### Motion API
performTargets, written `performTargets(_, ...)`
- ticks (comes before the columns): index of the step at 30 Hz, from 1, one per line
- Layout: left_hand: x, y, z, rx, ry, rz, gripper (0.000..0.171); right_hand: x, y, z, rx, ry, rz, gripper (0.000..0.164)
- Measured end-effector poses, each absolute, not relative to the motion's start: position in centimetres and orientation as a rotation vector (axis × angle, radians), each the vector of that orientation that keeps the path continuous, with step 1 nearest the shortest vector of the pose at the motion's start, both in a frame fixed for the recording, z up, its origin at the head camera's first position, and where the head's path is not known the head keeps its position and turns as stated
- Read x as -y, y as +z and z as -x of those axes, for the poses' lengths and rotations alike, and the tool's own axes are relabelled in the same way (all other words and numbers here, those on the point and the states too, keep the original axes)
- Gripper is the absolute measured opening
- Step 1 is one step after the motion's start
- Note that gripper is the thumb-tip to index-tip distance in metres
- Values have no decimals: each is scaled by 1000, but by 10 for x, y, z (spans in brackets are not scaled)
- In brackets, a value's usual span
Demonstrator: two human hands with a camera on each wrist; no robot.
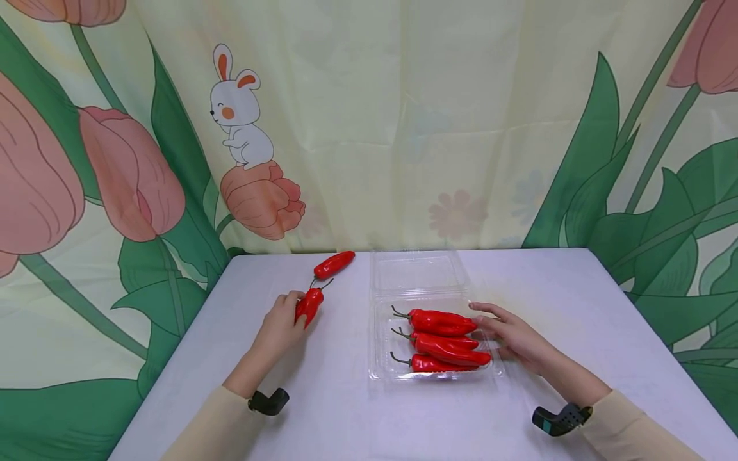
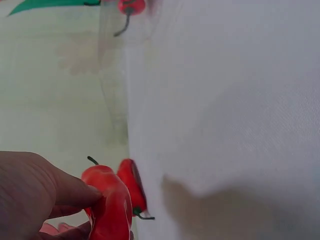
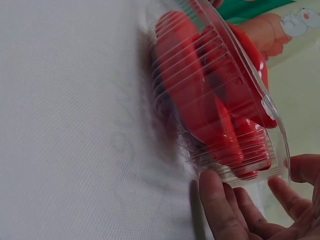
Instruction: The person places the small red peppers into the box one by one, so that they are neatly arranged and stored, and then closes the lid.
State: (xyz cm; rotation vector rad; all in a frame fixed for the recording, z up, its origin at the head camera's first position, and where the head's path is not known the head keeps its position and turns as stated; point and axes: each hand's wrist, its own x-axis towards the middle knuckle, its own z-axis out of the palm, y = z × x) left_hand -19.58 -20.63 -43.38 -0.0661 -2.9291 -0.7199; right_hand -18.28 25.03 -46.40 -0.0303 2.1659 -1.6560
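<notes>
My left hand [image 1: 284,323] pinches a glossy red chili pepper [image 1: 311,303] between thumb and fingers, its green stem pointing away from me. In the left wrist view the thumb presses on the held pepper [image 2: 111,210]. Just beyond it, another red pepper [image 1: 334,264] lies on the table. A clear plastic clamshell box [image 1: 377,368] has its lid [image 1: 418,272] laid back, with several red peppers [image 1: 444,322] inside, stems to the left. My right hand [image 1: 516,336] is at the box's right side, fingers fairly straight by its wall; in the right wrist view its fingertips [image 3: 212,185] reach the box corner.
The white-covered table [image 1: 340,410] ends at the back against a curtain [image 1: 369,128] printed with tulips and a rabbit. The box's raised rim stands between the right hand and the peppers. A black band [image 1: 270,402] is on the left wrist, another [image 1: 562,419] on the right.
</notes>
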Motion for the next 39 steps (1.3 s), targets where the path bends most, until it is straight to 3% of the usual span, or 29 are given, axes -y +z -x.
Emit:
performTargets(22,162,-406,171,2929,-697,295,54,-250,-467,182,-2170,-1674,24,65)
performTargets(27,155,-404,169,2930,-780,315,62,-250,-468,182,-2173,-1672,18,65)
performTargets(33,152,-400,171,2938,-926,288,84,-250,-468,182,-2177,-1663,17,63)
performTargets(39,153,-398,173,2953,-978,275,87,-250,-467,182,-2175,-1663,18,64)
